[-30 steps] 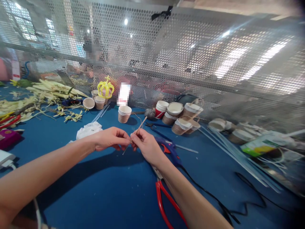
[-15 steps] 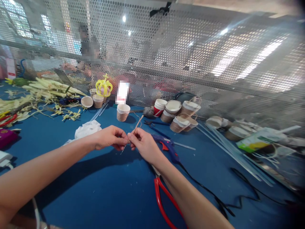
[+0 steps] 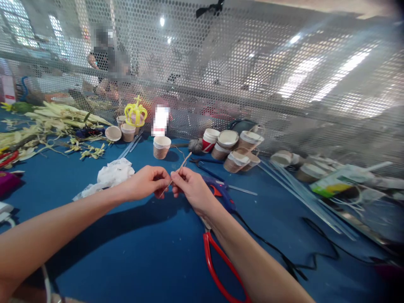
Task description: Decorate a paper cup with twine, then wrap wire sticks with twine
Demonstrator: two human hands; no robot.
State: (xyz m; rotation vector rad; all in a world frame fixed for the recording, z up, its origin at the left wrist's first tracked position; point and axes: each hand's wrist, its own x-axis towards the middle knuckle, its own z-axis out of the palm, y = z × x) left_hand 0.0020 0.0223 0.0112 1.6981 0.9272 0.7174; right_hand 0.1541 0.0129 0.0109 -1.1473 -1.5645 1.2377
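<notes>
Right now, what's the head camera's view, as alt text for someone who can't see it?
The left hand and right hand pinch a thin tan strand over a blue tabletop. A small brown cup with a white rim stands beyond; a blue glue gun and red-handled tool lie near the right forearm.

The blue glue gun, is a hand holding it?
No, the glue gun lies on the table; the left hand and right hand pinch a strand.

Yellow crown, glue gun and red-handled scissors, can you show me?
Yellow crown (image 3: 136, 125): head view, bottom rim.
Glue gun (image 3: 230, 205): head view, blue handle.
Red-handled scissors (image 3: 208, 256): head view, left handle loop.
</notes>
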